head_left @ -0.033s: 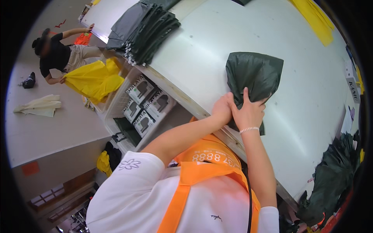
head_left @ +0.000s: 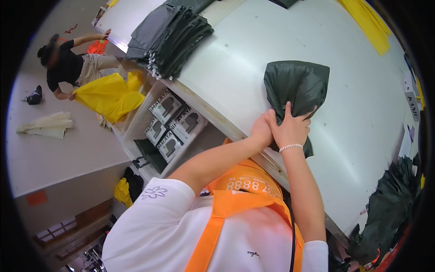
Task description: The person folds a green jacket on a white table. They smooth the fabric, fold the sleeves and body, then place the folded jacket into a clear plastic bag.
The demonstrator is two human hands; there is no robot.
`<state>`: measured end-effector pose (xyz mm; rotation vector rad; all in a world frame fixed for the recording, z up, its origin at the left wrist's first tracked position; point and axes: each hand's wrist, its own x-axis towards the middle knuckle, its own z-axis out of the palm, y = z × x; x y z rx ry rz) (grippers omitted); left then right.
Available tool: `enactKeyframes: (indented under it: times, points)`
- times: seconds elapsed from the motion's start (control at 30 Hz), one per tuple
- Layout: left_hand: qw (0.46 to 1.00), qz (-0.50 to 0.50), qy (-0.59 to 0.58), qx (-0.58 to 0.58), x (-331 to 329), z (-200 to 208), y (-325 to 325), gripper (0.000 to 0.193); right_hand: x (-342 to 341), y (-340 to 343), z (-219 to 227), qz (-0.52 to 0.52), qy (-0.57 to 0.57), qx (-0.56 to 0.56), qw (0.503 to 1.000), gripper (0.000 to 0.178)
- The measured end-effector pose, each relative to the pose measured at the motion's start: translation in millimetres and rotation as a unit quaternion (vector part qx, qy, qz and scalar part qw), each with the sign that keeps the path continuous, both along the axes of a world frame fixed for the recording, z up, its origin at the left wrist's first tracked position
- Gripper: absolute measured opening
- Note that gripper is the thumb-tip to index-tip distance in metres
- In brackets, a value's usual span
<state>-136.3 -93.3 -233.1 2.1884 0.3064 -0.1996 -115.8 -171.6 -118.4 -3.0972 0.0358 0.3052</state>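
A dark green bundle of thin, shiny fabric (head_left: pixel 299 79) lies on the white table near its front edge. It fans out wide at the far end and is gathered narrow under my hands. My right hand (head_left: pixel 292 131), with a beaded bracelet at the wrist, is closed over the gathered part, thumb and fingers pressing around it. Against its left side sits my left hand (head_left: pixel 263 129), curled at the bundle's left edge; most of its fingers are hidden. A short dark end of the fabric sticks out below the right hand.
A stack of folded dark green pieces (head_left: pixel 170 38) lies at the table's far left. White crates (head_left: pixel 144 119) below hold boxes. Yellow fabric (head_left: pixel 369 22) and a dark fabric heap (head_left: pixel 387 213) lie at right. Far left, another person (head_left: pixel 68 63) holds yellow cloth (head_left: pixel 108 95).
The whole view has shifted very slightly. Both my hands stay on the dark green fabric bundle in nearly the same pose.
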Motion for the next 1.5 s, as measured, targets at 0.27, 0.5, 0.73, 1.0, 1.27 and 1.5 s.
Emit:
enactKeyframes:
  times: [0.27,0.5,0.73,1.0,1.27,1.5]
  points:
    - [0.942,-0.328,0.071,0.013,43.7,73.3,80.2,0.03,66.7,75.8,-53.8,0.059,0.048,-0.317,0.945,0.07]
    - [0.889,0.095,-0.333,0.3,217.0,102.9,423.8,0.025,57.1,86.9,-39.6,0.089,0.054,-0.267,0.958,0.067]
    - [0.948,0.072,-0.092,0.295,223.3,31.2,499.7,0.058,59.6,86.3,-41.1,0.078,0.079,-0.244,0.963,0.079]
    - [0.869,-0.062,-0.348,0.346,175.8,127.3,347.7,0.027,63.1,64.3,-28.1,0.093,0.024,-0.108,0.989,0.072]
    - [0.929,-0.283,-0.191,0.144,56.4,31.4,131.0,0.036,22.0,-82.9,36.3,-0.245,-0.025,0.415,0.876,0.047]
    - [0.923,-0.325,-0.203,0.029,45.5,17.5,63.5,0.039,-87.1,-124.3,64.4,-0.302,-0.109,0.432,0.843,0.042]
